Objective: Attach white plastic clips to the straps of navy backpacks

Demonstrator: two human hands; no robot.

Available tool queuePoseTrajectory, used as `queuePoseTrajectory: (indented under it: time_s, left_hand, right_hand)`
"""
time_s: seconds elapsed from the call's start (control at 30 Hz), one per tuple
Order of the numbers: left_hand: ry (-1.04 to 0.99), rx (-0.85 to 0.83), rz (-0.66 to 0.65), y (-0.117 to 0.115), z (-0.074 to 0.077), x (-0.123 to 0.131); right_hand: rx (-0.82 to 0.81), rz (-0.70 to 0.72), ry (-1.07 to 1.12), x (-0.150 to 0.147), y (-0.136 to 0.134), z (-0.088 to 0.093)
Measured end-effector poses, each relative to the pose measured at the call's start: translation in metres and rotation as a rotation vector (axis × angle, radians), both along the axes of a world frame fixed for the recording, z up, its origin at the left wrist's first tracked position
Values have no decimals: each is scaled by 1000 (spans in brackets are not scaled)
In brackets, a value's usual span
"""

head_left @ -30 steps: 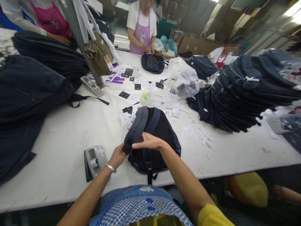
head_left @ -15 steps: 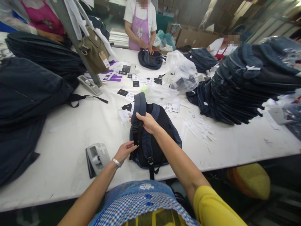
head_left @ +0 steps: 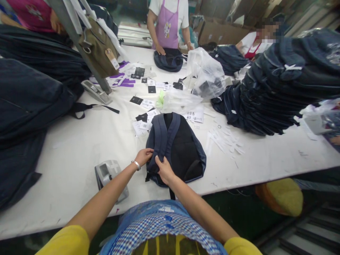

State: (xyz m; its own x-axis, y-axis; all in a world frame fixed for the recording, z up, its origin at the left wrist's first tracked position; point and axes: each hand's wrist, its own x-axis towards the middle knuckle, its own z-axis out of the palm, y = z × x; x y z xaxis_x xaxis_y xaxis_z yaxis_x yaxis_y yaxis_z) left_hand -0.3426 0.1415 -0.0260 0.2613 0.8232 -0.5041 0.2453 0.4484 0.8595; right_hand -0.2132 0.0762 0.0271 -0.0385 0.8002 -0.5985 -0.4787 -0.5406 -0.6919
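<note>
A navy and black backpack [head_left: 186, 152] lies on the white table in front of me, its back panel up. Its two padded shoulder straps [head_left: 160, 132] run down the left half. My right hand [head_left: 165, 171] grips the lower end of a strap, thumb on top and fingers hidden beneath. At the backpack's left edge, my left hand [head_left: 145, 156] pinches the outer strap, fingertips partly hidden. A tape dispenser [head_left: 110, 173] with a grey body sits left of the backpack, close to my left forearm.
Dark bags are piled at left [head_left: 29, 106], and a tall stack of backpacks [head_left: 276, 85] leans at right. Tags [head_left: 136, 100], plastic bags [head_left: 205, 76] and paper strips [head_left: 225, 140] lie beyond. A metal post [head_left: 87, 53] rises left. Across the table, a co-worker [head_left: 167, 24] touches another bag.
The lifted shoulder strap now lies flat on the backpack. My right hand has moved down toward the strap's lower end; my left hand has shifted slightly up and closed at the edge.
</note>
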Motion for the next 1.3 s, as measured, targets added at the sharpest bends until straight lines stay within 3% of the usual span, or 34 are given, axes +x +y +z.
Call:
queuePoseTrajectory:
  time_s: [0.13,0.3,0.37,0.47,0.53,0.7,0.83,0.93,1.13,1.3]
  left_hand:
    - [-38,-130,44,-9,-8,-6]
    - [-58,-204,141,-17,5,-16]
    - [-183,-203,191,-23,10,-12]
    - [-356,-187,268,-32,7,2]
    - [-295,-179,278,-34,1,10]
    - [-207,-154,173,-19,-4,7]
    - [-111,-85,-34,-4,8,-6]
    - [-27,-13,-49,-3,18,-10]
    - [276,334,-170,-19,30,-13]
    - [152,347,-140,-32,38,-10]
  right_hand:
    - [-13,-26,-24,8,-14,-17]
    - [23,159,-75,37,3,1]
    - [39,202,-37,44,11,9]
    - [68,224,20,46,15,15]
    - [73,257,28,42,15,13]
    - [95,198,25,39,9,2]
    - [90,162,3,50,11,-2]
    - [110,134,-33,58,16,2]
    - [158,93,-29,67,38,26]
    - [226,97,-48,68,65,57]
